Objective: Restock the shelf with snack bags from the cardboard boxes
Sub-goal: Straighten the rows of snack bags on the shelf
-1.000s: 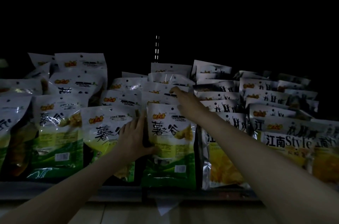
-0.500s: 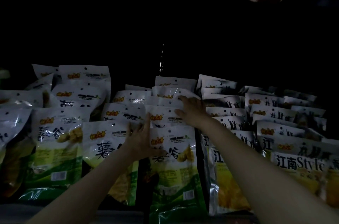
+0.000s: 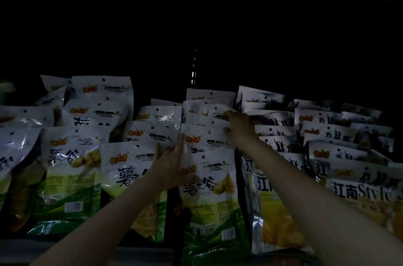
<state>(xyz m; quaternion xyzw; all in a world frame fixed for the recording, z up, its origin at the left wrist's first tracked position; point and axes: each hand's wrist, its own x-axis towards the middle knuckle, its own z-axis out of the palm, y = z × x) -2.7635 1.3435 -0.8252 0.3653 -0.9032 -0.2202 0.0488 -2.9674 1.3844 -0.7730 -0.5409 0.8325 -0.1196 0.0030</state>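
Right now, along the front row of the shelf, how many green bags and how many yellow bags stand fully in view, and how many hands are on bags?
Green bags: 3
Yellow bags: 2
Hands, left hand and right hand: 2
Total: 7
Bags cut off at the frame edges are left out.

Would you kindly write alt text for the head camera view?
Two bare hands tidy a row of green-and-white snack bags on a dim shelf: the left hand lies flat against the front bags, the right hand reaches the bag tops behind. Yellow bags stand to the right.
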